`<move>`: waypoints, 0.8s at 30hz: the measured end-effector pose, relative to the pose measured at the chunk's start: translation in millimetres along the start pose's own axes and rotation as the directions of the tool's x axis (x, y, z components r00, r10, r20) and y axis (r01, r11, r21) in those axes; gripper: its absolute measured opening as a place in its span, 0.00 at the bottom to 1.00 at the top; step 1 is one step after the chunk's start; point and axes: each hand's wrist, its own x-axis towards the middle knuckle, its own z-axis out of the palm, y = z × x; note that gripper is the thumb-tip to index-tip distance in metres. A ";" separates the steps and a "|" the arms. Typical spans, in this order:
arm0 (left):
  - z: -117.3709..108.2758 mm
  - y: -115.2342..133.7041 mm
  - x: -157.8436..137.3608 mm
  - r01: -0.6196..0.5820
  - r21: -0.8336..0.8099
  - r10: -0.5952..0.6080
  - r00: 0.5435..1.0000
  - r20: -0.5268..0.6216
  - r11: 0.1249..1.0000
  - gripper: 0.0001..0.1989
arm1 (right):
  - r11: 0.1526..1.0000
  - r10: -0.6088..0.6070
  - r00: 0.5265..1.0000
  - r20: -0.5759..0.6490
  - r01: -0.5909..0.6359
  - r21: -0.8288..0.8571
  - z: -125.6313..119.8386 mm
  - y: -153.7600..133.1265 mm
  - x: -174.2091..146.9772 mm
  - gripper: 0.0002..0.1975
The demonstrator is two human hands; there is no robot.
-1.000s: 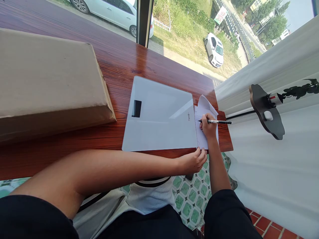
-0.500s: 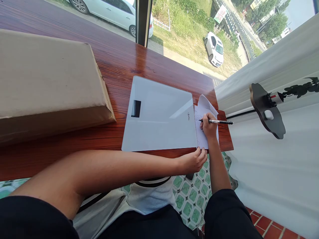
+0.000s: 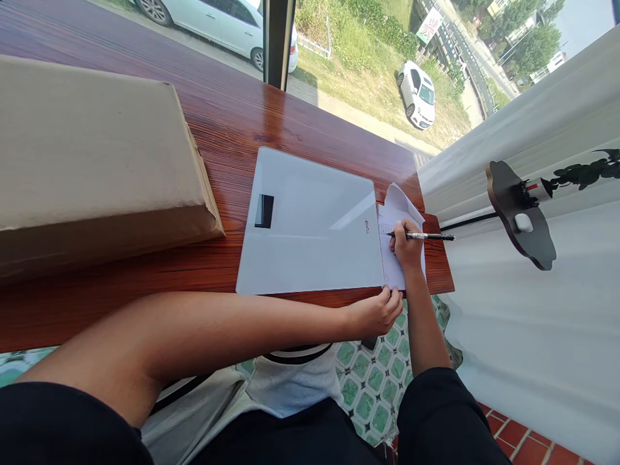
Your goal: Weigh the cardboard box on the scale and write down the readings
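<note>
Small handwriting marks the white notepad (image 3: 393,258), which lies near the table's right end with a page curled up at its far side. My right hand (image 3: 407,244) rests on the page, closed around a black-and-silver pen (image 3: 426,237). The pen's tip is at the written lines on the left part of the page, its back end pointing right. At the notepad's near edge, my left hand (image 3: 380,310) has its fingers bent together at the paper's lower edge. Left of the notepad, right up against it, lies a pale glass-topped bathroom scale (image 3: 310,226) with a dark display.
A large brown cardboard box (image 3: 97,148) stands on the left of the reddish wooden table (image 3: 232,135). On the right are a white curtain (image 3: 508,310) and a small dark stand (image 3: 520,219) bearing a plant pot and a white object. A window runs along the far side.
The pen's back end has shifted very slightly to the right. My left hand, the notepad and the scale look unmoved.
</note>
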 end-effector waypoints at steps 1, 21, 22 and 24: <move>-0.1 -0.2 0.0 -0.003 -0.002 0.003 1.000 0.002 1.000 0.22 | 1.000 -0.008 1.000 -0.002 0.008 0.001 0.0 0.8 0.0 0.16; -0.5 -0.7 0.0 0.003 0.017 -0.003 1.000 0.004 1.000 0.21 | 1.000 -0.017 0.999 0.038 0.017 -0.004 0.2 -2.6 -0.7 0.17; -0.5 -0.8 -0.1 0.001 0.017 -0.001 1.000 0.003 1.000 0.21 | 1.000 -0.012 0.999 0.039 0.012 -0.002 0.3 -2.3 -0.6 0.17; -0.2 -0.8 0.0 0.003 0.014 -0.003 1.000 -0.001 1.000 0.21 | 1.000 -0.010 0.999 0.040 0.010 0.001 0.4 -1.8 -0.2 0.17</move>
